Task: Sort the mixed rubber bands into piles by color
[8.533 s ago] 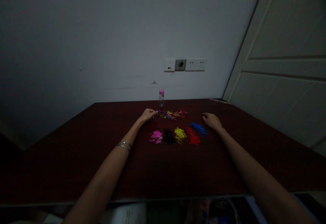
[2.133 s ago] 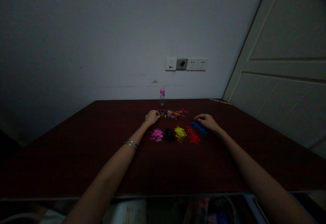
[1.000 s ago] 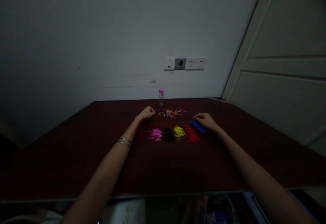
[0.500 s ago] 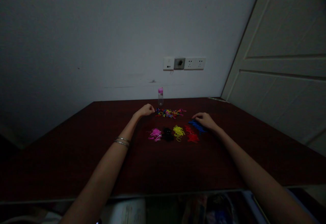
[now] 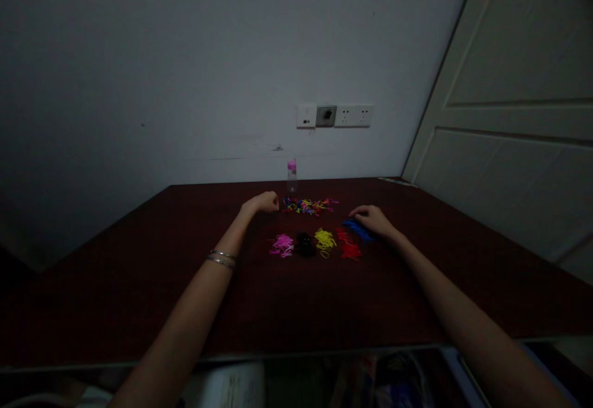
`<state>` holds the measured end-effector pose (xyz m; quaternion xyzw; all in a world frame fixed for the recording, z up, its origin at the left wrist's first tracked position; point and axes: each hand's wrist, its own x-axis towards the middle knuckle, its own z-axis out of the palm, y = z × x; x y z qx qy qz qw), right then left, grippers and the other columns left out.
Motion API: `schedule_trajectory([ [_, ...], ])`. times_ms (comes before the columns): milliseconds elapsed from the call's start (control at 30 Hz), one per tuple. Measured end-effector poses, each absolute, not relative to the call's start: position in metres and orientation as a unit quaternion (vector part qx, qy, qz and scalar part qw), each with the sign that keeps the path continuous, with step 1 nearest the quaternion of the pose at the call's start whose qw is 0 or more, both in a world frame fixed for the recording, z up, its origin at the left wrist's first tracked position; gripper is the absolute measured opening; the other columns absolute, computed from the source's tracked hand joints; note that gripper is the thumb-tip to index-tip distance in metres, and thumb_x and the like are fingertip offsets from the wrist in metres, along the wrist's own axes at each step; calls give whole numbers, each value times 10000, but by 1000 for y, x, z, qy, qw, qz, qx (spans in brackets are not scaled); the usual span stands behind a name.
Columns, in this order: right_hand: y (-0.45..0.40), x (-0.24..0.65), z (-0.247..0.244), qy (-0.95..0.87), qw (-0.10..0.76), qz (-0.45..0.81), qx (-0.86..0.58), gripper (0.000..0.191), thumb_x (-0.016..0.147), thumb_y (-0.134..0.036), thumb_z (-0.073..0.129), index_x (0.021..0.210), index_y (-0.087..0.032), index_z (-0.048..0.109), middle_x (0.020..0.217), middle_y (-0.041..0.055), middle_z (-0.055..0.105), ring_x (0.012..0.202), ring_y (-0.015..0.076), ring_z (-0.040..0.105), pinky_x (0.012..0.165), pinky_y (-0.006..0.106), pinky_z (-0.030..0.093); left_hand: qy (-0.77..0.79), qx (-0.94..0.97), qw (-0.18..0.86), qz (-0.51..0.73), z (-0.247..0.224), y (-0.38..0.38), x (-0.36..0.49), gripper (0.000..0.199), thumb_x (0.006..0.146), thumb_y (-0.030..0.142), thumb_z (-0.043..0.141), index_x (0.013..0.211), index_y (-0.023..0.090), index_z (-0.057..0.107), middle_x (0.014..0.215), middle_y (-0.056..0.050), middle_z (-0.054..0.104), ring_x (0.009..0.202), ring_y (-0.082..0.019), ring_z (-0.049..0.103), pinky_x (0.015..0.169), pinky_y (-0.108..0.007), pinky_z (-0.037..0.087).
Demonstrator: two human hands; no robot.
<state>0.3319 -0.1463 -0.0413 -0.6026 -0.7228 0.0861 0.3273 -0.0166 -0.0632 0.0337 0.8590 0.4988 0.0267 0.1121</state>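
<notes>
My left hand (image 5: 265, 202) is closed with its fingers curled in, just left of a mixed pile of coloured rubber bands (image 5: 308, 206). Whatever it may hold is hidden. Over the far edge of a small heap of blue rubber bands (image 5: 359, 230) rests my right hand (image 5: 372, 219), its fingers loosely bent and slightly apart. Nearer to me lie separate heaps in a row: pink rubber bands (image 5: 281, 245), black ones (image 5: 305, 245), yellow ones (image 5: 325, 239) and red ones (image 5: 349, 247).
A clear bottle with a pink cap (image 5: 291, 176) stands behind the mixed pile, near the wall. The dark red table (image 5: 296, 309) reaches back to the wall with its sockets (image 5: 353, 115). A white panelled door (image 5: 509, 117) is at the right. Below the front edge are stored items.
My left hand has drawn slightly left, away from the mixed pile, and its fingers are more curled. My right hand has stayed at the blue heap.
</notes>
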Motion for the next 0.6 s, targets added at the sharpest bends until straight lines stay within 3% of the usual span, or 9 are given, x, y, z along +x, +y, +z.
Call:
schedule_trajectory([
  [367, -146, 332, -43, -720, 328, 88, -605, 259, 711, -200, 470, 803, -185, 712, 876, 41, 705, 835, 185, 631, 801, 282, 462, 361, 825, 435, -24, 31, -89, 15, 78, 553, 140, 651, 622, 138, 688, 444, 10, 527, 432, -93, 418, 484, -217, 365],
  [600, -145, 333, -43, -723, 322, 87, -605, 272, 722, -201, 456, 822, -187, 708, 881, 35, 703, 840, 178, 628, 792, 270, 462, 331, 822, 460, -56, 25, -94, 24, 116, 544, 186, 698, 653, 147, 702, 521, -5, 578, 443, -79, 405, 438, -200, 297],
])
